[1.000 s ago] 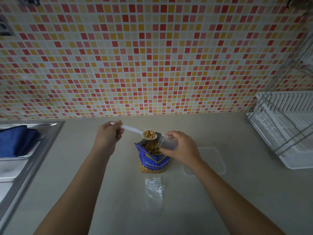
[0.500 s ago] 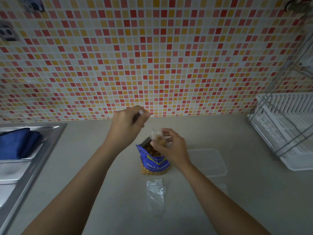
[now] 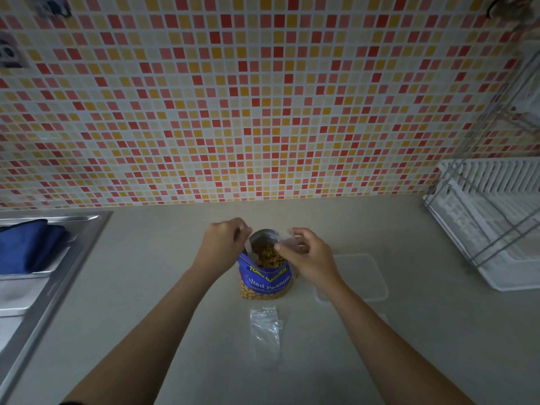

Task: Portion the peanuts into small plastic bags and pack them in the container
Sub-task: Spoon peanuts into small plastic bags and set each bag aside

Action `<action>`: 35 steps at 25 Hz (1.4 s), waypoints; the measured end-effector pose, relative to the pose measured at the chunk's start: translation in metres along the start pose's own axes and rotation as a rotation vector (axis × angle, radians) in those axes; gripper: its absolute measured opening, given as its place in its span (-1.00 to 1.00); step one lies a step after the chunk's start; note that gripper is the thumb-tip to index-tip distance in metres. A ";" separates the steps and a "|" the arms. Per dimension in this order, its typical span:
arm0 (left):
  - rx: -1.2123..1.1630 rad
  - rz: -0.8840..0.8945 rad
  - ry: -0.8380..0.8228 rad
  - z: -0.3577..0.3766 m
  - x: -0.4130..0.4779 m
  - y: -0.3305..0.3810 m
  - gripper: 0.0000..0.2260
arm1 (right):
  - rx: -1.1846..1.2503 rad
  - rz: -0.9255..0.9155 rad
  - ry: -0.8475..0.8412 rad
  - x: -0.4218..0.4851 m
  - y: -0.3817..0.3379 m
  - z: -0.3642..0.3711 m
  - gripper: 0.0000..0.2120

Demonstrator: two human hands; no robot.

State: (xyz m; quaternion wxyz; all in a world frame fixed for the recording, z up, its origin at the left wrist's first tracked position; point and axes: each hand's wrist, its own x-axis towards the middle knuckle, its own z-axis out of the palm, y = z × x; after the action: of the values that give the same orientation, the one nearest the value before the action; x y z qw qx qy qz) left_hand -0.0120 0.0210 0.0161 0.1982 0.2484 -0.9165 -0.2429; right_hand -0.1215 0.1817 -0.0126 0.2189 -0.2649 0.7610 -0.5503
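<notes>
Standing upright in the middle of the counter (image 3: 175, 287), the blue peanut bag (image 3: 267, 280) is gaping open at the top, and the peanuts (image 3: 267, 254) are showing inside its mouth. The left hand (image 3: 222, 244) is hovering at the left edge of that mouth, its fingers curling round the handle of a spoon (image 3: 246, 247) that is slanting down into the bag; the bowl is hidden. The right hand (image 3: 309, 255) is holding a small clear plastic bag (image 3: 292, 239) at the right edge of the mouth, thumb and fingertips pinching its rim, though blur is softening the detail. A clear container (image 3: 368, 276) is lying just right of the peanut bag, partly behind the right wrist. Another small plastic bag (image 3: 266, 328) is lying flat on the near side. A sink (image 3: 58, 258) holding a blue cloth (image 3: 29, 247) is sitting at far left, and a dish rack (image 3: 491, 223) at far right.
</notes>
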 end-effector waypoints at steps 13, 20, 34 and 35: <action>-0.517 -0.473 -0.008 0.016 -0.004 -0.011 -0.84 | 0.130 0.056 -0.080 0.001 0.004 -0.005 -0.67; -0.766 -0.739 0.082 0.023 -0.002 -0.011 -0.82 | 0.092 0.037 -0.099 0.001 0.007 -0.010 -0.59; -1.030 -0.774 0.251 -0.014 0.006 -0.034 -0.84 | -0.395 -0.211 0.008 0.004 -0.003 -0.005 -0.43; -1.013 -0.746 0.255 -0.018 0.009 -0.031 -0.83 | -0.424 -0.233 0.012 0.004 -0.005 -0.003 -0.44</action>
State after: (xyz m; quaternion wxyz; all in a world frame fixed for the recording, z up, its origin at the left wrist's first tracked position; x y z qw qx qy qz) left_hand 0.0009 -0.0136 0.0156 0.3004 0.4532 -0.5092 -0.6671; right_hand -0.1251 0.1800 -0.0071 0.0887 -0.3876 0.8250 -0.4016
